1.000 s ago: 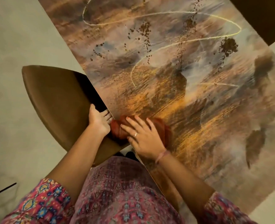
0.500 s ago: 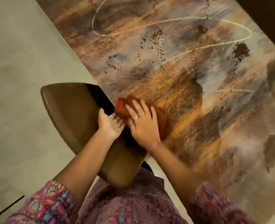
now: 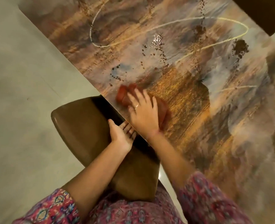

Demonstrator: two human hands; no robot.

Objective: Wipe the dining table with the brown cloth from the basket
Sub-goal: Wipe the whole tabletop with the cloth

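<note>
The dining table has a glossy top printed in brown, orange and grey swirls. A reddish-brown cloth lies bunched near the table's left edge. My right hand presses flat on the cloth with fingers spread, covering most of it. My left hand is cupped palm up just below the table's edge, beside the right wrist, with nothing visible in it.
A brown chair is tucked under the table's left edge, below my left hand. Pale floor lies to the left. A dark piece of furniture sits at the top right corner. The basket is out of view.
My right hand has slid the cloth forward along the table's left edge. My left hand followed along under the edge. The view has shifted forward with them.
</note>
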